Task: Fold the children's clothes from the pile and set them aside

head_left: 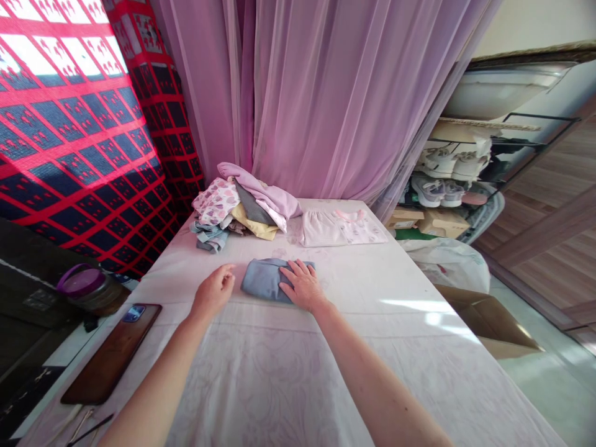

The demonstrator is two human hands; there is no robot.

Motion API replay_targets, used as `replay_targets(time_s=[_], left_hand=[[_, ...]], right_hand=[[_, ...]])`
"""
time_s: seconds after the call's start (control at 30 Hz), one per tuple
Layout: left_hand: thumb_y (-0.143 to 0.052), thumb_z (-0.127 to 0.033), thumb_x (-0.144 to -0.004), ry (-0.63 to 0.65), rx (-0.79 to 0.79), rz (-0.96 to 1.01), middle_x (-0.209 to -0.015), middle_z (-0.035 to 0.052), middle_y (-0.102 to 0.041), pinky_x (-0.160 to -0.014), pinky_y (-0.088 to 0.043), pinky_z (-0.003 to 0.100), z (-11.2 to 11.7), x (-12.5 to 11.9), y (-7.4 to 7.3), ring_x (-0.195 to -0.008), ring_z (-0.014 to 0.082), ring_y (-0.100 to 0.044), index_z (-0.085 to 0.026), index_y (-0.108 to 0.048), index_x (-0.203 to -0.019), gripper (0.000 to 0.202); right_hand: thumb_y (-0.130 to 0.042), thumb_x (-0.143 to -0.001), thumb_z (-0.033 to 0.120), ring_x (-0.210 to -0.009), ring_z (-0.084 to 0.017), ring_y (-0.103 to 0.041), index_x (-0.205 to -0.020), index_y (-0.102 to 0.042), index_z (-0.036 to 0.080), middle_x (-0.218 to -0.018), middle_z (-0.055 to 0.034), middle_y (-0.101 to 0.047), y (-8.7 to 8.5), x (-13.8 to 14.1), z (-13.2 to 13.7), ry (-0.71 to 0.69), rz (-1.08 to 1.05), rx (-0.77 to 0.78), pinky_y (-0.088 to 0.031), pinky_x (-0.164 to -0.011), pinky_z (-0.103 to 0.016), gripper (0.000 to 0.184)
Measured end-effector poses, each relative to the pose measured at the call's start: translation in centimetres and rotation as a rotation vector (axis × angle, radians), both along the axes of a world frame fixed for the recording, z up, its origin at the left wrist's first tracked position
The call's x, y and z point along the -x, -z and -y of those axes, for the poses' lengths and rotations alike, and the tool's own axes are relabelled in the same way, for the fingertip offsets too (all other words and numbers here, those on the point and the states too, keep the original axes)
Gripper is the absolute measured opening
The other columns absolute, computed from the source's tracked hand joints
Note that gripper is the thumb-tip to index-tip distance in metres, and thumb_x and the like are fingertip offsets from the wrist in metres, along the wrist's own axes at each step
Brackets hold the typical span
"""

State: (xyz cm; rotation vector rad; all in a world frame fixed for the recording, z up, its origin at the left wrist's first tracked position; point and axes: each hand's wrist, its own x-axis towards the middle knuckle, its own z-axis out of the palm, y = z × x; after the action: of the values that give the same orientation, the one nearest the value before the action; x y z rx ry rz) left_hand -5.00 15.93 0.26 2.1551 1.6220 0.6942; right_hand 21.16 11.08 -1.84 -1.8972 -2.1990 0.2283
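Head view: right hand (303,285) is open, fingers spread, palm down on the right half of a folded blue-grey garment (261,280). No pinch, flat contact only. Left hand (215,292) is also open, fingers loosely curled, holding nothing, just beside the garment's left edge with a small gap.

The garment lies flat near the middle of a table covered with a pale pink-white sheet (288,372), directly ahead of the person. Farther along the table, a loose pile of clothes (233,211) sits left, with lilac, grey, yellow and heart-print pieces. A folded pale pink garment (344,227) lies right of it, both well apart from the hands.

Near the table's left edge: a phone in a brown case (112,354). Beyond the table's left side: a purple-lidded jar (81,288). Behind the table: a sheer lilac curtain (316,93). Right, past the table: a cardboard box (484,316) and shoes on a rack (442,180).
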Motion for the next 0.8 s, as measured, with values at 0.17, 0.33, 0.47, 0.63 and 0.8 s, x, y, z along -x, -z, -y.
replay_targets(time_s=[0.17, 0.33, 0.47, 0.63, 0.8], left_hand=[[-0.04, -0.031, -0.093, 0.33, -0.25, -0.123, -0.137, 0.0109, -0.059, -0.111, -0.039, 0.043, 1.2, -6.2, 0.8, -0.129, 0.0256, -0.051, -0.018, -0.062, -0.124, 0.04], [-0.044, -0.04, -0.095, 0.267, -0.189, -0.346, -0.152, 0.0133, -0.044, -0.115, -0.031, 0.054, 1.2, -8.6, 3.1, -0.14, 0.0327, -0.039, -0.018, -0.049, -0.142, 0.052], [-0.043, -0.045, -0.095, 0.263, -0.175, -0.39, -0.154, 0.0119, -0.04, -0.113, -0.032, 0.055, 1.0, -8.0, 4.1, -0.14, 0.0323, -0.04, -0.022, -0.045, -0.145, 0.055], [-0.044, -0.045, -0.095, 0.256, -0.2, -0.379, -0.153, 0.0123, -0.043, -0.114, -0.031, 0.054, 1.2, -7.9, 4.1, -0.139, 0.0314, -0.041, -0.021, -0.047, -0.143, 0.054], [-0.044, -0.043, -0.095, 0.262, -0.276, -0.335, -0.15, 0.0132, -0.046, -0.112, -0.033, 0.056, 1.3, -7.8, 4.8, -0.137, 0.032, -0.043, -0.019, -0.048, -0.143, 0.054]], right_hand=[[-0.041, -0.097, 0.052, -0.146, -0.029, -0.024, -0.144, -0.048, 0.031, -0.157, -0.0049, -0.036, 0.0, 0.0, 0.0, 0.007, 0.011, 0.001, -0.02, -0.115, -0.052, 0.052], [-0.041, -0.097, 0.051, -0.146, -0.029, -0.022, -0.144, -0.047, 0.032, -0.157, -0.0043, -0.035, 0.0, 0.1, 0.1, 0.004, 0.015, 0.014, -0.019, -0.116, -0.052, 0.052], [-0.038, -0.098, 0.048, -0.146, -0.027, -0.023, -0.142, -0.049, 0.033, -0.156, -0.0027, -0.037, -0.1, 0.1, 0.0, 0.021, -0.021, 0.018, -0.019, -0.115, -0.052, 0.048], [-0.034, -0.101, 0.036, -0.138, -0.022, -0.039, -0.135, -0.056, 0.029, -0.145, -0.0031, -0.052, -1.8, -0.1, -1.2, 0.052, -0.054, 0.053, -0.025, -0.113, -0.044, 0.041], [-0.048, -0.094, 0.031, -0.127, -0.023, -0.051, -0.138, -0.053, 0.023, -0.139, -0.0077, -0.058, -3.8, -0.8, -4.1, 0.061, -0.03, 0.128, -0.034, -0.108, -0.039, 0.044]])
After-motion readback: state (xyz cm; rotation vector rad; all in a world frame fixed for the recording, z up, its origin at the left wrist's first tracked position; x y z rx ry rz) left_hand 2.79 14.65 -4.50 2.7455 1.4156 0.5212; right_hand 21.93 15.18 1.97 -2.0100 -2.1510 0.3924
